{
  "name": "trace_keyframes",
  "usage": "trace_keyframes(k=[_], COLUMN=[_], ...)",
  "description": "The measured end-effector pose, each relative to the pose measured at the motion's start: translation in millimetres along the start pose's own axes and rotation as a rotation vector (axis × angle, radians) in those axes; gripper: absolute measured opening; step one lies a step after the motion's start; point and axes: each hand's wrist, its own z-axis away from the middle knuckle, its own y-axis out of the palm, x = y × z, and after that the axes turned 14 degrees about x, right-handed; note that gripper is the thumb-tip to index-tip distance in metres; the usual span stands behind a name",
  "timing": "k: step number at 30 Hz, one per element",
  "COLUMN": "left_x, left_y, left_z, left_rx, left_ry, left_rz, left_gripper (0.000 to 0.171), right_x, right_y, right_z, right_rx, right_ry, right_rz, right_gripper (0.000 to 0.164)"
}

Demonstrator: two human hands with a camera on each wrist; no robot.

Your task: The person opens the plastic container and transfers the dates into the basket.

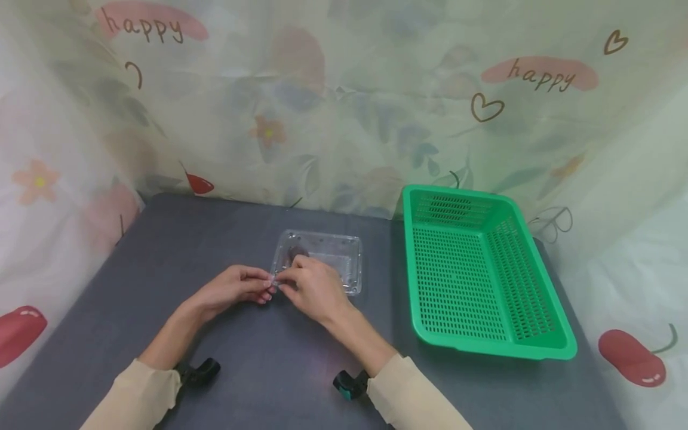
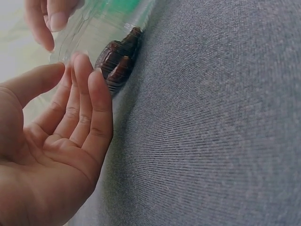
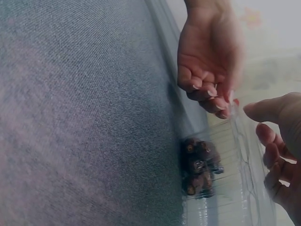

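Observation:
A clear plastic box (image 1: 344, 248) lies on the grey table. Several dark brown, wrinkled dried fruits (image 3: 200, 167), resembling dates, sit inside it toward one end. At the box's near left corner, my left hand (image 1: 242, 288) pinches the rim between thumb and fingertips. Above that same corner hovers my right hand (image 1: 318, 289), partly covering the box in the head view. Its thumb and index finger stand apart in the right wrist view, right beside the rim. In the left wrist view the dried fruits (image 2: 115, 61) show through the side wall, just past my left fingertips.
A green perforated basket (image 1: 411, 275) stands to the right of the box. The grey table (image 1: 258, 370) ends at a patterned curtain (image 1: 344, 119) behind and at both sides. Black straps with small devices (image 1: 201, 373) sit at my wrists.

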Motion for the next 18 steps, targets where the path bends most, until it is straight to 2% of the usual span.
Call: trace_keyframes(k=[8, 14, 18], left_x=[4.6, 6.1, 6.8], left_y=[-2.6, -1.8, -1.0], left_z=[-3.3, -3.8, -5.7], left_rx=[0.023, 0.038, 0.028], left_ry=[0.014, 0.035, 0.049], left_rz=[0.047, 0.072, 0.081], left_gripper=[0.036, 0.039, 0.033], right_x=[-3, -3, -3], right_y=[8, 12, 14], right_z=[-4, -6, -7], right_rx=[-0.041, -0.038, -0.045], right_ry=[-0.012, -0.008, -0.006], right_rz=[0.04, 0.081, 0.111], right_gripper=[0.014, 0.014, 0.014])
